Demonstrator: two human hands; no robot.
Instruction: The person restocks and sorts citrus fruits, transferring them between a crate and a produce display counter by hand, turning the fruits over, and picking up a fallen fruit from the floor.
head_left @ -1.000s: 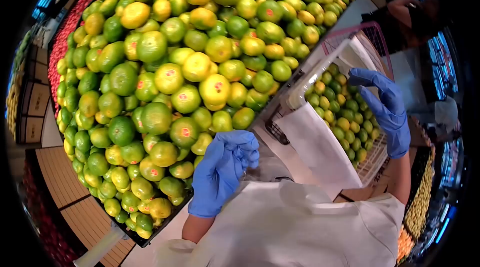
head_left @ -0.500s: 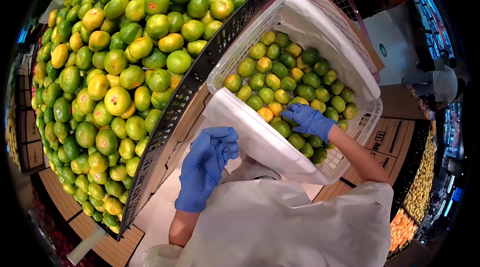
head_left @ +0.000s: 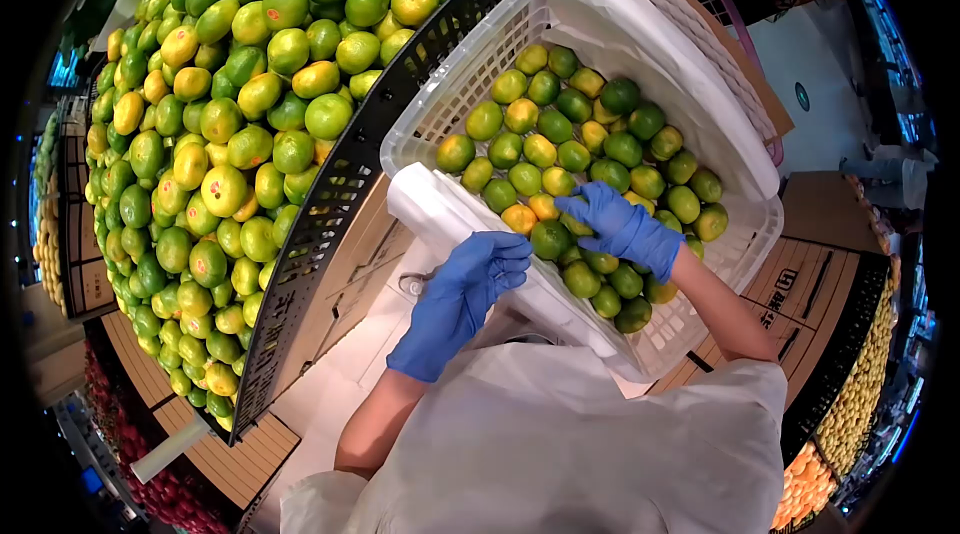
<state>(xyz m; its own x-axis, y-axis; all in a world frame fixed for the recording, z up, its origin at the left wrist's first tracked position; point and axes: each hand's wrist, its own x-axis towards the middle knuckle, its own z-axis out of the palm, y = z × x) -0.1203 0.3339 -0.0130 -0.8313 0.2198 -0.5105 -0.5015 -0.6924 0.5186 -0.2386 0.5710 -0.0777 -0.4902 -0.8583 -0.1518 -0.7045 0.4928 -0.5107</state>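
Note:
Both my hands wear blue gloves. My right hand (head_left: 632, 226) is inside a white plastic basket (head_left: 745, 259), its fingers bent around a green tangerine (head_left: 576, 224) that is partly covered by the glove. Many green and yellow tangerines (head_left: 557, 181) lie loose in the basket, which has white lining sheet (head_left: 440, 202) folded over its near side. My left hand (head_left: 468, 296) is at that near edge, back of the hand up and fingers curled together. Whatever its fingers may hold is hidden.
On the left, a large heap of tangerines (head_left: 222, 191) rises behind a black slotted rail (head_left: 330, 179). A pink wire basket (head_left: 735, 19) stands beyond the white one. Wooden-slat display sides (head_left: 800, 289) and yellow fruit (head_left: 855, 364) are on the right.
My left hand has moved right and up to the basket's near edge, turning its back upward. My right hand has shifted slightly up and left among the tangerines. The view has moved a little.

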